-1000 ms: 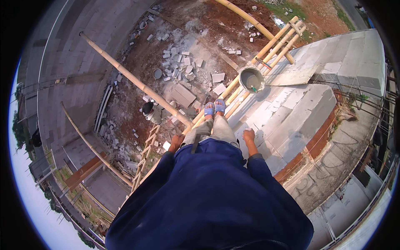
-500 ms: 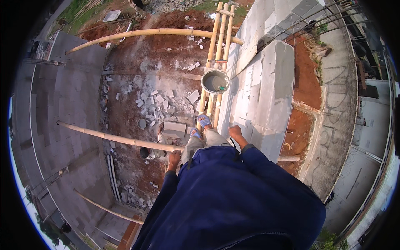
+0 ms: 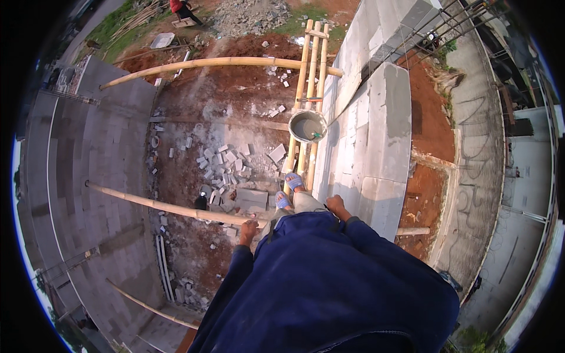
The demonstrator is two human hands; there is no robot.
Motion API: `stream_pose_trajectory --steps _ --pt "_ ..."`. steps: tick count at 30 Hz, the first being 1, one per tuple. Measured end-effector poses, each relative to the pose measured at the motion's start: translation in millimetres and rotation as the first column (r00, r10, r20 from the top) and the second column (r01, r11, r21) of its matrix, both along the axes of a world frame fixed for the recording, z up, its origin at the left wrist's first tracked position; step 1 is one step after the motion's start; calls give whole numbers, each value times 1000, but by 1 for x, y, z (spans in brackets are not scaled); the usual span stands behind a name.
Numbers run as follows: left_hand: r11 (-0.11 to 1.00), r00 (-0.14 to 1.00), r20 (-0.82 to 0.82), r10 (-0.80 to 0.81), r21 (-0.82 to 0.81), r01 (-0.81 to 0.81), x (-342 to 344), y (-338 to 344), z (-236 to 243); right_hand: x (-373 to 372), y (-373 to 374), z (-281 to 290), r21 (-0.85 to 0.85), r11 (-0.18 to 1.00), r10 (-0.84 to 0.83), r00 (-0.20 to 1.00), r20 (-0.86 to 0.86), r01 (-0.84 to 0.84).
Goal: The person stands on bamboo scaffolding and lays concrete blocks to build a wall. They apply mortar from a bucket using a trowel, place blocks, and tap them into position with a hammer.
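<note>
My left hand (image 3: 248, 232) is closed at my left side, beside the near end of a bamboo pole (image 3: 170, 206). What it holds, if anything, is too small to make out. My right hand (image 3: 337, 207) is curled into a loose fist beside the pale block wall (image 3: 376, 159), with nothing visible in it. Ahead of my sandalled feet (image 3: 293, 182) stands a round bucket (image 3: 308, 126) of grey mortar with a green-handled tool in it. The bucket rests on a walkway of bamboo poles (image 3: 301, 156), out of reach of both hands.
Far below, broken blocks (image 3: 229, 162) litter the red dirt floor. Another person (image 3: 203, 200) is down there near a pale slab (image 3: 251, 200). A second bamboo pole (image 3: 218, 62) crosses ahead. Someone in red (image 3: 178, 7) is at the far edge.
The view has shifted slightly, and the bucket and my feet appear lower and further right. The person below has moved nearer the rubble. A person in red has come into view at the top.
</note>
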State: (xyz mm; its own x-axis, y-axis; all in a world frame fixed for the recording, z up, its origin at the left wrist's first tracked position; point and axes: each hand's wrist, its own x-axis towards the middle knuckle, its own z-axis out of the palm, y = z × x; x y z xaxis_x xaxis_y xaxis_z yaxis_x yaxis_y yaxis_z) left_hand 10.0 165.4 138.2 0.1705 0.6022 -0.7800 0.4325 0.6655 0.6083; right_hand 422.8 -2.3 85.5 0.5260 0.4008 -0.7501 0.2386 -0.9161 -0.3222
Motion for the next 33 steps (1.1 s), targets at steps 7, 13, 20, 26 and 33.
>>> stream_pose_trajectory --steps 7,13,20,26,33 --pt "950 927 -292 -235 134 283 -69 -31 -116 -2 -5 -51 184 915 337 930 149 -360" --pt "820 737 -409 -538 -49 571 -43 -18 -111 7 8 -19 217 964 -130 983 -133 157" --pt "897 814 -461 -354 78 434 6 -7 -92 2 68 22 25 971 240 959 -152 -239" --pt "714 647 -463 -606 43 699 61 48 -112 1 101 -11 -125 878 391 843 -369 -462" --pt "872 798 -434 -419 54 487 205 130 -106 5 118 -45 -236 766 416 741 -527 -598"
